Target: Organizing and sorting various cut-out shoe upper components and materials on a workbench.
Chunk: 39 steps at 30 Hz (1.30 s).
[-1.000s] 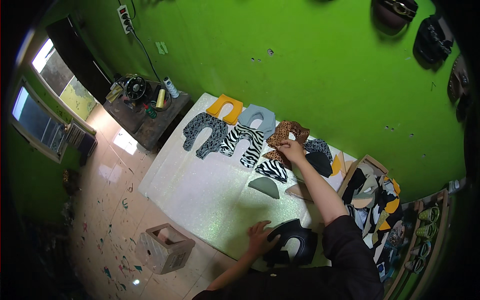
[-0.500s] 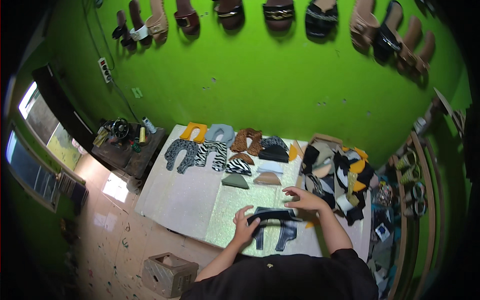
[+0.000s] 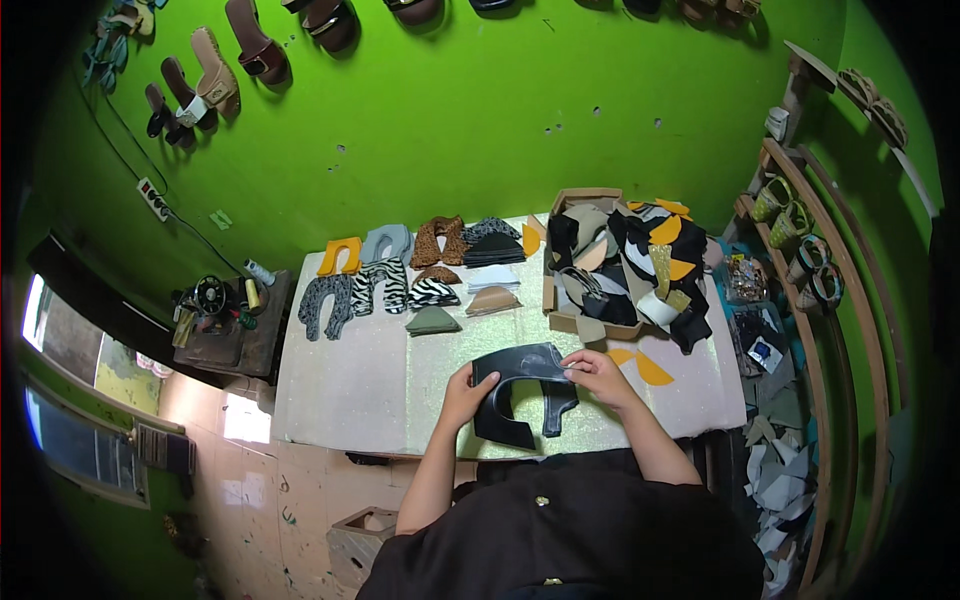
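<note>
Near the front of the table, I hold a glossy black U-shaped leather piece (image 3: 513, 363) with both hands. My left hand (image 3: 464, 397) grips its left side, thumb on top. At its upper right corner, my right hand (image 3: 599, 380) has thumb and fingers pinched on the edge. Another black leg (image 3: 556, 408) shows beneath on the right; whether it belongs to a second piece, I cannot tell. Two orange half-round pieces (image 3: 652, 368) lie right of my right hand. Beyond my hands sit a green half-round stack (image 3: 434, 320) and a tan stack (image 3: 493, 299).
Patterned U-shaped pieces (image 3: 380, 288) are laid out at the table's back left. A cardboard box (image 3: 551, 290) overflows with scraps at the back right. A sewing machine (image 3: 210, 298) stands left of the table, a wooden rack (image 3: 822, 330) on the right. Sandals (image 3: 258, 50) hang on the green wall.
My hands have closed on the black piece, which is now lifted and turned flat toward me. My right hand, earlier spread and apart from it, now pinches its corner. The view has shifted right.
</note>
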Available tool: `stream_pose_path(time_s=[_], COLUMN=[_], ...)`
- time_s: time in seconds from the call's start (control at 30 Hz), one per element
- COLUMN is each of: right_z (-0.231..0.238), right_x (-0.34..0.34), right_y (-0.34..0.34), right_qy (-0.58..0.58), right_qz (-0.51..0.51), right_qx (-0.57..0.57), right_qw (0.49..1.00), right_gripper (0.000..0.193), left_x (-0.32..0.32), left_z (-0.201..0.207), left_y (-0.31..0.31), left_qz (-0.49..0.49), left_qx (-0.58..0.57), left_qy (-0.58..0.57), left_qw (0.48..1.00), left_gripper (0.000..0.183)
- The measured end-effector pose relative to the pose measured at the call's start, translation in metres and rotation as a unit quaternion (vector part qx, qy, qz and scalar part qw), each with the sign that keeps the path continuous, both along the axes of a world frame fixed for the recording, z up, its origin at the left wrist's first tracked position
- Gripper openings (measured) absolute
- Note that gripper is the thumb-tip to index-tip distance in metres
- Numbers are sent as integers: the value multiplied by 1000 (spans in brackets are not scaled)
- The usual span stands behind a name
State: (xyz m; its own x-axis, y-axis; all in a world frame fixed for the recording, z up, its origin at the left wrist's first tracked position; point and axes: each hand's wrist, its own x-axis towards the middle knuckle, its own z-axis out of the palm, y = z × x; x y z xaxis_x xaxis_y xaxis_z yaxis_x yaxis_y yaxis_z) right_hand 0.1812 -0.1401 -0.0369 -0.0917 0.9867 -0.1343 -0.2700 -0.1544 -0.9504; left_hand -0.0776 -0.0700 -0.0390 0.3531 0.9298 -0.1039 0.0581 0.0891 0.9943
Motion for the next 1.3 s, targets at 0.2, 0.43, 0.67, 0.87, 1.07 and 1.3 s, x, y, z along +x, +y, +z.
stream_pose_path(time_s=[0.2, 0.43, 0.67, 0.87, 1.07, 1.3], right_z=[-39, -34, -6, -46, -67, -78], right_x=[-20, -22, -17, -27, -38, -33], right_y=[-11, -27, -22, -18, -7, 6], right_qy=[37, -115, -304, -63, -296, -536], right_qz=[-153, -56, -58, -123, -124, -124], right_qx=[-1, -45, 167, 59, -72, -18], right_qw=[987, 991, 936, 989, 944, 835], right_gripper=[20, 66, 51, 20, 32, 41], left_x=[-8, -15, 17, 17, -4, 22], left_z=[-7, 20, 80, 72, -39, -55], left_y=[18, 28, 12, 8, 24, 17], left_qz=[-75, -140, -301, -148, 13, 51], left_qx=[-120, 33, 219, 166, -21, 105], left_qy=[109, 122, 221, 377, 128, 350], left_qw=[984, 982, 902, 899, 991, 930], left_gripper=[33, 22, 30, 51, 64, 63])
